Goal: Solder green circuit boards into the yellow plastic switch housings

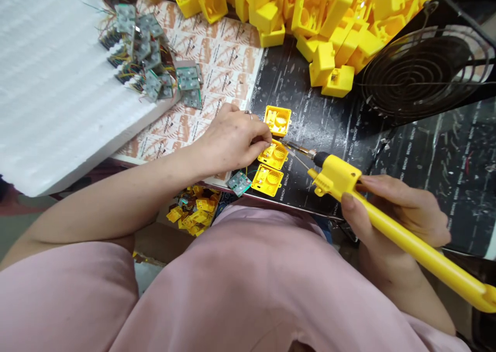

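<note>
My right hand (395, 212) is wrapped round a yellow soldering iron (406, 233) with a solder feed tube beside its tip. The tip reaches the middle yellow plastic housing (276, 155) of three in a column. At that housing's upper left, my left hand (236, 137) has its thumb and fingers pinched together; what they hold is hidden. A second housing (278, 120) lies above it and a third housing (267, 180) below. A green circuit board (239, 183) with wires lies left of the lowest housing, by the bench edge.
Many yellow housings (321, 11) are heaped at the back. A black fan (422, 73) stands at the right. Wired circuit boards (143, 47) are piled on a white foam slab (58, 83) at the left. More yellow parts (194, 212) sit below the bench edge.
</note>
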A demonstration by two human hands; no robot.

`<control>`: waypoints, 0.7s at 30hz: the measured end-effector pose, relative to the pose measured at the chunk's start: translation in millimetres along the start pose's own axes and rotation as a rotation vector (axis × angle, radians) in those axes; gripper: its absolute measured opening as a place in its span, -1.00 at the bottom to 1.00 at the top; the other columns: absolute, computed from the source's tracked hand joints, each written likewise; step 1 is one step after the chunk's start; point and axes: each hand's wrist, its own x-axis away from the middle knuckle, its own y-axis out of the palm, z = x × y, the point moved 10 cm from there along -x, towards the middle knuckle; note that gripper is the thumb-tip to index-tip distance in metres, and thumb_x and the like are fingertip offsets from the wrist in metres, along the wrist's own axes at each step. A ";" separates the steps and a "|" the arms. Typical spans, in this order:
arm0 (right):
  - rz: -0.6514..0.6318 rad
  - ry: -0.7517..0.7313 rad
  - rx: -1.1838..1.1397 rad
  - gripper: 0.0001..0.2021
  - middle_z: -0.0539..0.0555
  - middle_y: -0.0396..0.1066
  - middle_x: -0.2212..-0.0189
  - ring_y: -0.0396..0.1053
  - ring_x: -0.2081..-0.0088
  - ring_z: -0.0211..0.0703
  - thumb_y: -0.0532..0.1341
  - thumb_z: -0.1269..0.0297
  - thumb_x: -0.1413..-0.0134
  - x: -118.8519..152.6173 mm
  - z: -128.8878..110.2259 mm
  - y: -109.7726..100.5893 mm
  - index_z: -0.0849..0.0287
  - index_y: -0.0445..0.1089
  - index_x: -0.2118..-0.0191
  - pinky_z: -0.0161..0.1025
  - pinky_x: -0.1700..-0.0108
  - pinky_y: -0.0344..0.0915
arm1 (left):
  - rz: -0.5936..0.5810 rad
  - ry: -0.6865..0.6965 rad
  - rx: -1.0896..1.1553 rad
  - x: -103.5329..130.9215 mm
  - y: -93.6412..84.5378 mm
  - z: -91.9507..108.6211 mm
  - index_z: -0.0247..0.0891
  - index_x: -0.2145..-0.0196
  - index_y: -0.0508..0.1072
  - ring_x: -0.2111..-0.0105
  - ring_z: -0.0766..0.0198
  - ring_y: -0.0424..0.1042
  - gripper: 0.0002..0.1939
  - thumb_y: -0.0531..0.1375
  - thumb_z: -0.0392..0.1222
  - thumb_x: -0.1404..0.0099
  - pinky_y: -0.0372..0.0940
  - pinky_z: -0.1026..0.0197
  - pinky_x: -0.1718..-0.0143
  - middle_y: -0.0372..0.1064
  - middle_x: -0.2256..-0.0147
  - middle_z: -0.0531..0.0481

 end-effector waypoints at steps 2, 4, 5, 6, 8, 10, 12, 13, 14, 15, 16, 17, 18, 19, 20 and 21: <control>0.026 -0.031 0.003 -0.63 -0.05 0.62 0.33 0.62 0.35 -0.08 0.50 0.47 -0.12 -4.1 -8.4 0.9 -0.07 0.55 0.02 -0.17 0.43 0.54 | -0.034 -0.007 -0.069 -4.2 3.1 5.4 -0.16 0.21 0.66 0.10 0.08 0.59 -0.70 0.10 -0.17 -0.38 0.24 -0.06 -0.21 0.66 0.21 -0.01; -0.014 -0.037 -0.001 -0.68 -0.05 0.60 0.36 0.61 0.36 -0.10 0.48 0.52 -0.13 -7.3 -12.0 6.4 -0.03 0.53 0.10 -0.20 0.44 0.53 | -0.074 -0.021 -0.107 -6.5 5.6 7.3 -0.17 0.21 0.65 0.12 0.08 0.59 -0.69 0.09 -0.16 -0.37 0.23 -0.07 -0.21 0.65 0.24 -0.02; -0.027 -0.066 -0.005 -0.71 -0.04 0.60 0.36 0.60 0.37 -0.12 0.48 0.51 -0.13 -8.5 -15.1 8.1 -0.01 0.52 0.13 -0.22 0.46 0.52 | -0.089 -0.027 -0.121 -7.1 6.1 7.3 -0.18 0.22 0.65 0.12 0.07 0.59 -0.69 0.09 -0.16 -0.36 0.23 -0.07 -0.21 0.64 0.25 -0.02; -0.034 -0.111 -0.008 -0.73 -0.05 0.59 0.38 0.59 0.39 -0.14 0.49 0.50 -0.12 -9.3 -19.1 9.1 0.02 0.51 0.16 -0.24 0.48 0.50 | -0.099 -0.030 -0.134 -7.4 6.3 7.3 -0.18 0.23 0.65 0.12 0.06 0.59 -0.69 0.09 -0.16 -0.35 0.24 -0.06 -0.21 0.64 0.26 -0.02; -0.059 -0.177 0.012 -0.74 -0.05 0.59 0.40 0.58 0.44 -0.17 0.52 0.47 -0.10 -10.9 -23.8 12.7 0.05 0.50 0.20 -0.29 0.54 0.46 | -0.100 -0.031 -0.152 -7.9 5.4 7.3 -0.18 0.23 0.65 0.13 0.06 0.60 -0.69 0.09 -0.15 -0.34 0.26 -0.04 -0.18 0.63 0.28 -0.02; -0.085 -0.194 0.053 -0.74 -0.05 0.60 0.41 0.58 0.45 -0.18 0.54 0.44 -0.09 -13.8 -24.1 17.7 0.06 0.47 0.23 -0.32 0.56 0.44 | -0.096 -0.035 -0.172 -8.3 4.6 7.4 -0.19 0.21 0.65 0.13 0.06 0.60 -0.68 0.08 -0.14 -0.35 0.28 -0.01 -0.15 0.62 0.28 -0.03; -0.105 -0.227 0.088 -0.73 -0.06 0.59 0.43 0.58 0.47 -0.18 0.54 0.42 -0.10 -17.4 -27.6 22.6 0.06 0.44 0.27 -0.32 0.56 0.44 | -0.104 -0.049 -0.200 -8.7 5.5 7.1 -0.21 0.19 0.65 0.13 0.05 0.60 -0.67 0.08 -0.14 -0.36 0.30 0.00 -0.12 0.62 0.27 -0.05; -0.117 -0.265 0.103 -0.73 -0.07 0.59 0.45 0.58 0.48 -0.19 0.54 0.40 -0.11 -18.8 -31.9 25.1 0.05 0.43 0.29 -0.33 0.56 0.45 | -0.111 -0.053 -0.215 -8.8 6.2 7.2 -0.21 0.18 0.65 0.12 0.04 0.61 -0.67 0.07 -0.14 -0.37 0.30 0.00 -0.12 0.63 0.27 -0.07; -0.134 -0.305 0.118 -0.72 -0.09 0.58 0.47 0.56 0.50 -0.20 0.54 0.39 -0.12 -19.7 -36.4 27.4 0.04 0.41 0.31 -0.33 0.56 0.45 | -0.114 -0.052 -0.229 -9.0 6.7 7.8 -0.22 0.18 0.65 0.12 0.03 0.61 -0.67 0.07 -0.15 -0.37 0.31 0.00 -0.11 0.63 0.26 -0.08; -0.159 -0.333 0.132 -0.72 -0.10 0.57 0.49 0.55 0.51 -0.21 0.53 0.38 -0.13 -20.4 -39.6 29.9 0.04 0.40 0.32 -0.34 0.56 0.46 | -0.111 -0.044 -0.243 -9.1 6.7 8.9 -0.22 0.18 0.64 0.12 0.03 0.61 -0.67 0.07 -0.16 -0.37 0.32 0.00 -0.10 0.63 0.26 -0.08; -0.181 -0.349 0.134 -0.73 -0.10 0.56 0.49 0.54 0.52 -0.22 0.52 0.38 -0.14 -20.9 -41.6 31.1 0.04 0.40 0.32 -0.35 0.56 0.46 | -0.103 -0.030 -0.256 -9.3 6.4 10.3 -0.21 0.18 0.64 0.12 0.03 0.61 -0.67 0.07 -0.17 -0.37 0.32 0.01 -0.09 0.63 0.26 -0.08; -0.192 -0.342 0.127 -0.74 -0.09 0.56 0.49 0.54 0.52 -0.23 0.51 0.39 -0.15 -21.6 -41.3 30.1 0.05 0.41 0.31 -0.35 0.56 0.47 | -0.096 -0.014 -0.267 -9.3 6.2 11.5 -0.21 0.19 0.64 0.12 0.04 0.61 -0.67 0.06 -0.18 -0.37 0.33 0.02 -0.08 0.63 0.26 -0.08; -0.188 -0.329 0.107 -0.76 -0.07 0.57 0.46 0.54 0.50 -0.23 0.50 0.40 -0.16 -22.1 -40.1 26.8 0.06 0.43 0.28 -0.35 0.55 0.48 | -0.091 -0.003 -0.275 -9.2 6.3 12.1 -0.21 0.19 0.63 0.13 0.04 0.61 -0.67 0.06 -0.18 -0.38 0.33 0.02 -0.06 0.63 0.26 -0.08; -0.164 -0.309 0.084 -0.78 -0.06 0.57 0.44 0.55 0.49 -0.23 0.50 0.41 -0.16 -22.4 -37.8 21.2 0.06 0.45 0.26 -0.35 0.54 0.49 | -0.086 0.004 -0.280 -9.1 6.5 12.1 -0.21 0.19 0.63 0.13 0.04 0.61 -0.67 0.06 -0.18 -0.38 0.34 0.02 -0.05 0.63 0.26 -0.08; -0.142 -0.275 0.077 -0.79 -0.05 0.58 0.40 0.56 0.47 -0.23 0.49 0.43 -0.15 -22.3 -33.0 16.3 0.07 0.47 0.24 -0.35 0.52 0.51 | -0.084 0.010 -0.280 -9.1 6.9 11.8 -0.21 0.20 0.63 0.14 0.04 0.61 -0.68 0.05 -0.18 -0.38 0.34 0.03 -0.04 0.63 0.26 -0.08; -0.108 -0.252 0.076 -0.78 -0.05 0.59 0.39 0.57 0.45 -0.22 0.50 0.46 -0.12 -21.4 -28.5 10.5 0.07 0.49 0.23 -0.34 0.51 0.51 | -0.081 0.014 -0.276 -9.1 7.2 11.6 -0.21 0.21 0.63 0.14 0.04 0.60 -0.68 0.05 -0.17 -0.39 0.34 0.03 -0.03 0.63 0.27 -0.08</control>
